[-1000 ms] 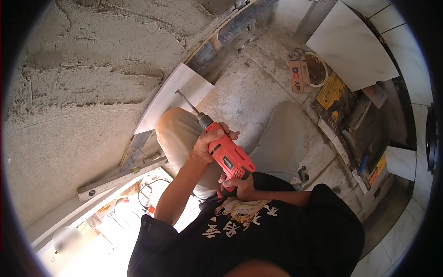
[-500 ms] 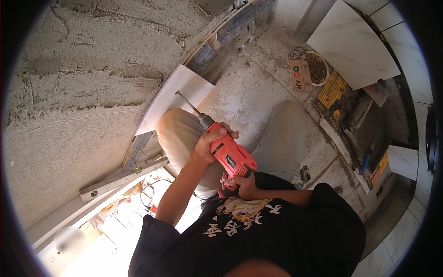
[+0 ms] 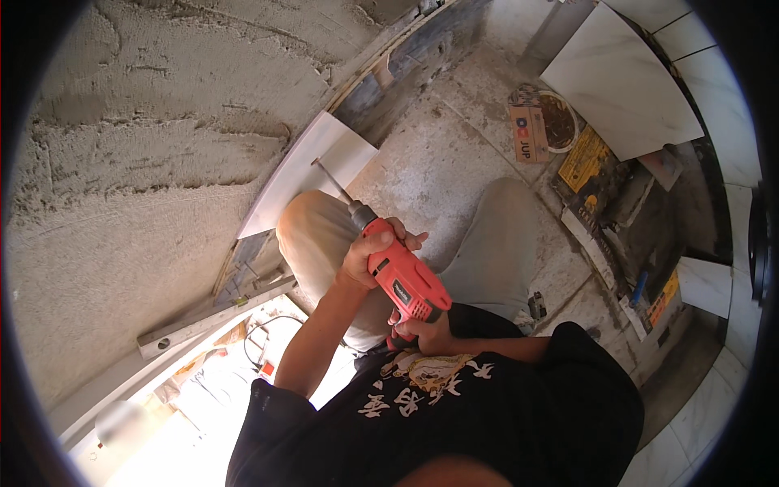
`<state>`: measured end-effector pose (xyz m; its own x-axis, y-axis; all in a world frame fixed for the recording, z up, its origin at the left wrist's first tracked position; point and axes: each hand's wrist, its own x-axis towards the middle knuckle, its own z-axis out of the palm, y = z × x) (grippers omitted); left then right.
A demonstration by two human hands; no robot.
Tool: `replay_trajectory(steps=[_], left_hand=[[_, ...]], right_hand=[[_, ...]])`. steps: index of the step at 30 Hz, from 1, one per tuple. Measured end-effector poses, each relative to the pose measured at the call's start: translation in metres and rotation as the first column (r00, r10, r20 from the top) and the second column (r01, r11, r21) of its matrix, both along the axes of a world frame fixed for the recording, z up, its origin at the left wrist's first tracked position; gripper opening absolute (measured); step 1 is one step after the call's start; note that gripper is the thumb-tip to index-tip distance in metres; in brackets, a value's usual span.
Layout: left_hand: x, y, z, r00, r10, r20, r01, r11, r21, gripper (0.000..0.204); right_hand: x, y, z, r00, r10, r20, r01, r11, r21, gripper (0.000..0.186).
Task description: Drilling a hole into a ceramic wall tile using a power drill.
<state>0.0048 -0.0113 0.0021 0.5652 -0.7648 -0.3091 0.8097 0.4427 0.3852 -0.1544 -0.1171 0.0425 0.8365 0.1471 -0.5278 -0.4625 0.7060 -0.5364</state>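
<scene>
A red power drill [image 3: 410, 280] with a dark chuck lies slantwise across my lap, its long bit [image 3: 331, 178] pointing up and left. My left hand [image 3: 371, 253] is wrapped around the drill's front body, just behind the chuck, with some fingertips spread past its far side. My right hand [image 3: 428, 329] is closed round the grip at the rear, partly hidden under the body. The bit's tip appears over a pale tile [image 3: 312, 170] leaning at the base of the rough wall, beyond my left knee; I cannot tell whether they touch.
Rough mortar wall [image 3: 154, 146] rises at the left, a long level [image 3: 207, 316] along its foot. At the far right are a bucket [image 3: 560, 122], a cardboard piece [image 3: 528, 134], a large marbled tile [image 3: 623, 81] and a blue-handled tool [image 3: 639, 288]. Worn floor [image 3: 430, 154] lies between.
The drill has shifted very slightly, its front a touch to the right and its rear slightly lower. My left fingertips have stretched out farther. Both hands keep their hold.
</scene>
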Motion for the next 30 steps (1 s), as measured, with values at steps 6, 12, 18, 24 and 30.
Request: replay_trajectory(steps=[6, 12, 18, 24, 30], left_hand=[[0.0, 0.001, -0.001, 1.0, 0.002, -0.015, -0.002, 1.0, -0.02, 0.024], [0.0, 0.002, -0.001, 1.0, -0.008, -0.01, 0.007, 1.0, -0.015, 0.025], [-0.001, 0.001, 0.0, 1.0, -0.003, 0.001, 0.003, 1.0, 0.005, 0.025], [-0.001, 0.0, -0.001, 1.0, 0.004, 0.018, -0.005, 1.0, 0.024, 0.026], [-0.001, -0.001, -0.001, 1.0, 0.013, 0.024, -0.013, 1.0, 0.018, 0.027]], right_hand=[[0.001, 0.001, 0.002, 1.0, -0.013, 0.007, 0.013, 0.999, -0.047, 0.02], [0.001, 0.003, 0.005, 0.999, -0.047, -0.017, 0.047, 0.999, -0.009, 0.022], [0.0, 0.005, 0.005, 0.994, -0.092, -0.058, 0.09, 0.996, -0.023, 0.024], [-0.001, 0.002, -0.001, 0.998, -0.042, 0.038, 0.045, 0.997, -0.064, 0.022], [0.002, 0.0, 0.007, 0.999, -0.048, -0.024, 0.046, 0.997, -0.065, 0.018]])
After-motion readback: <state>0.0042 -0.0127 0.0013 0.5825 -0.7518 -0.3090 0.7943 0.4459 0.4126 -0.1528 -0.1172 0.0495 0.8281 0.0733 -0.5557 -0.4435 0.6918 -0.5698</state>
